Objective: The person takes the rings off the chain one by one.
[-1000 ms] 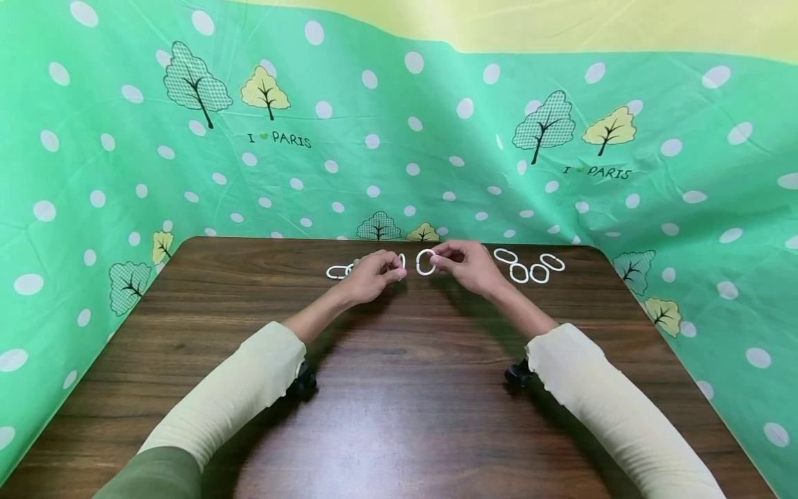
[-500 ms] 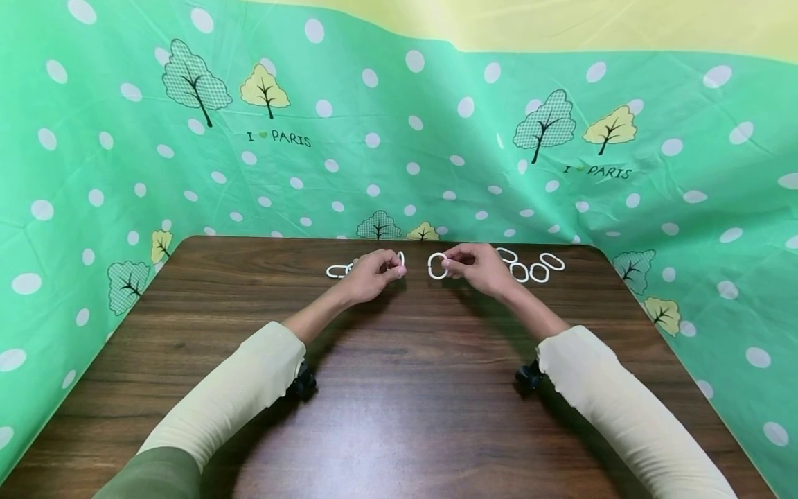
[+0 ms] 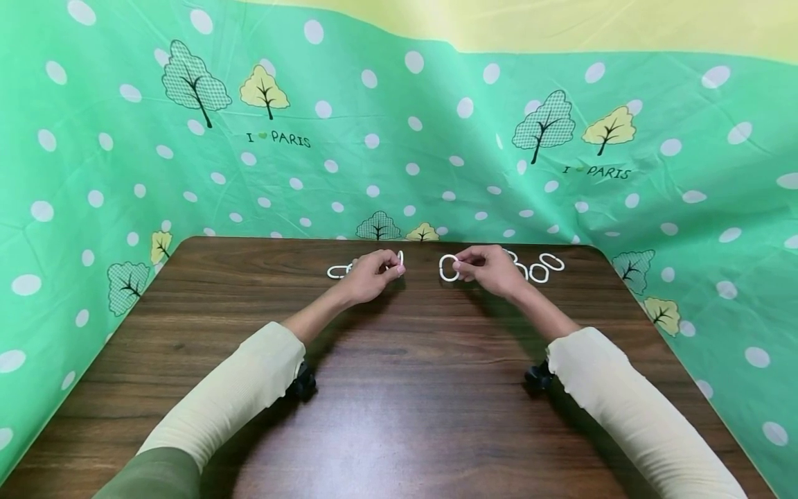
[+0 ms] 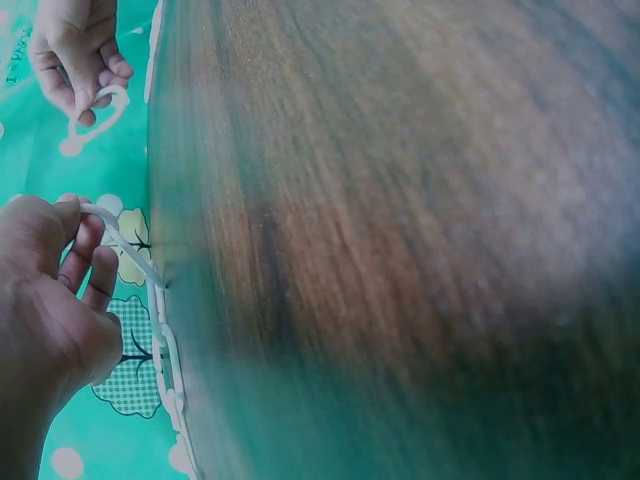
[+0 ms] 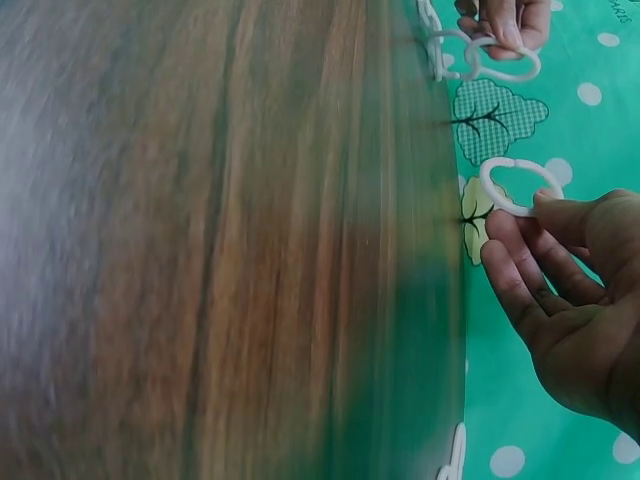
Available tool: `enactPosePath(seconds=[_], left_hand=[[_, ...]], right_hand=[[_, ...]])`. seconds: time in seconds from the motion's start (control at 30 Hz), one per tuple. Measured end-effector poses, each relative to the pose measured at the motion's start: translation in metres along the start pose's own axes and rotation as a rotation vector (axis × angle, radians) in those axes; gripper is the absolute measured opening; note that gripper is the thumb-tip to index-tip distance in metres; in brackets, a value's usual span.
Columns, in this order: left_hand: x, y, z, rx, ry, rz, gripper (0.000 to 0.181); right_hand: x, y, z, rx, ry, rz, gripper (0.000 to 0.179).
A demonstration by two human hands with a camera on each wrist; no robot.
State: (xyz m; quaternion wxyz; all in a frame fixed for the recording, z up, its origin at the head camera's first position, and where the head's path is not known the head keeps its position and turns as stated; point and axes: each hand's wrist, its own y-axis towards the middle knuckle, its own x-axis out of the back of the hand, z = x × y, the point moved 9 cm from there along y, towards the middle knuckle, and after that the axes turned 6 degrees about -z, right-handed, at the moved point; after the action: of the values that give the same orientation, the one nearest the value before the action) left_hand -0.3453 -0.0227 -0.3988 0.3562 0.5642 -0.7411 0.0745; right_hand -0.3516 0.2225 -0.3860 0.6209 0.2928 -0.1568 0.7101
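Note:
Near the far edge of the table, my left hand (image 3: 370, 276) pinches a white plastic oval link (image 4: 122, 242) between thumb and fingertips. That link is joined to a short chain of white links (image 4: 172, 372), which lies along the table; in the head view the hand covers most of it. To the right, my right hand (image 3: 494, 269) pinches a single oval link (image 5: 487, 186) by its edge, holding it upright. A small split shows in this link's side, and nothing hangs from it. A gap of bare table separates the two held links.
Several loose white links (image 3: 562, 264) lie just right of my right hand, partly hidden behind it. The brown wooden table (image 3: 386, 374) ends close beyond both hands, against a green dotted curtain (image 3: 399, 149). Black wrist devices (image 3: 304, 382) sit under both cuffs.
My right hand has moved right with its link, away from the left hand, and now covers part of the loose links. The left hand has stayed almost still.

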Motion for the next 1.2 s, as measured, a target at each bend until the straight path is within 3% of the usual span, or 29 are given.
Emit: enactPosePath(seconds=[0.03, 0.07, 0.27, 0.3, 0.8, 1.2], left_hand=[[0.000, 0.000, 0.000, -0.002, 0.000, 0.000, 0.014], [-0.003, 0.005, 0.011, -0.024, -0.006, -0.002, 0.018], [-0.004, 0.005, 0.011, -0.016, -0.002, 0.004, 0.018], [-0.001, 0.001, 0.000, 0.008, 0.008, 0.008, 0.014], [-0.001, -0.001, -0.003, 0.031, 0.026, 0.006, 0.015], [-0.002, -0.001, -0.004, 0.026, 0.020, 0.005, 0.016]], right_hand=[[0.001, 0.000, -0.001, -0.005, -0.002, -0.002, 0.027], [0.003, -0.001, -0.002, -0.009, -0.004, -0.002, 0.027], [0.011, -0.003, -0.011, -0.044, -0.048, -0.003, 0.029], [0.012, -0.002, -0.012, -0.049, -0.050, -0.001, 0.029], [0.030, 0.000, -0.035, -0.113, -0.073, -0.013, 0.028], [0.041, 0.001, -0.052, -0.181, 0.019, -0.026, 0.032]])
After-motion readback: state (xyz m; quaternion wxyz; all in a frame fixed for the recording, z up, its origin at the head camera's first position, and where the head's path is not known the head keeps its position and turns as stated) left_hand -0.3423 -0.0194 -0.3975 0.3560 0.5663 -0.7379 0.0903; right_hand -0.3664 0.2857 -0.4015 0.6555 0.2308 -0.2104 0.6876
